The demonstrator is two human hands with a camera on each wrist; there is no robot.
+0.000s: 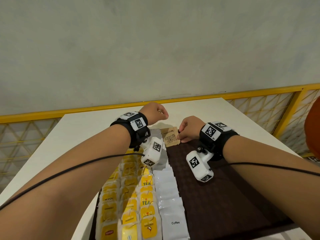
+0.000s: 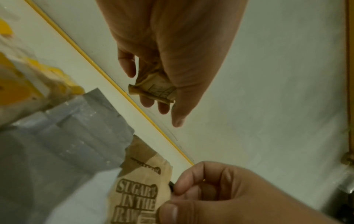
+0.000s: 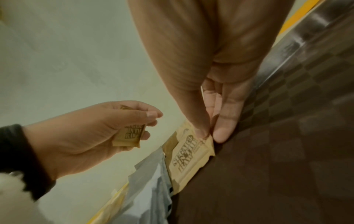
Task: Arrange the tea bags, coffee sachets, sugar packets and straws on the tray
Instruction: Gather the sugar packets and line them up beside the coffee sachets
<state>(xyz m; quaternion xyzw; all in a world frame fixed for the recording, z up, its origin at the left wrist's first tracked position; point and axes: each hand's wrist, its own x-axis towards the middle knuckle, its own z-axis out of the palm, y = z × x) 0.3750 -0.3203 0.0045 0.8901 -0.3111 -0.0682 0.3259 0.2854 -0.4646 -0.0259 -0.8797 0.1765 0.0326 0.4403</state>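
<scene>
Yellow paper tea bags (image 1: 131,201) and white foil coffee sachets (image 1: 170,196) are ranked lower left on the dark woven tray (image 1: 225,196). Spare brown sugar packets (image 3: 129,134) are clutched in the left hand (image 1: 153,112), likely as stock. Centre frame, one brown sugar packet (image 1: 170,138) is pinched at its edge by the right hand (image 1: 187,129), apparently to start a row.

place: indoor staged work area, kind unclear | cues: plain white tabletop (image 1: 86,135); bare grey plaster wall (image 1: 155,49); yellow metal railing with wire lattice (image 1: 259,108); brown checkered tray (image 1: 225,196) stocked with tea bags (image 1: 147,205), coffee sachets (image 1: 173,213)
</scene>
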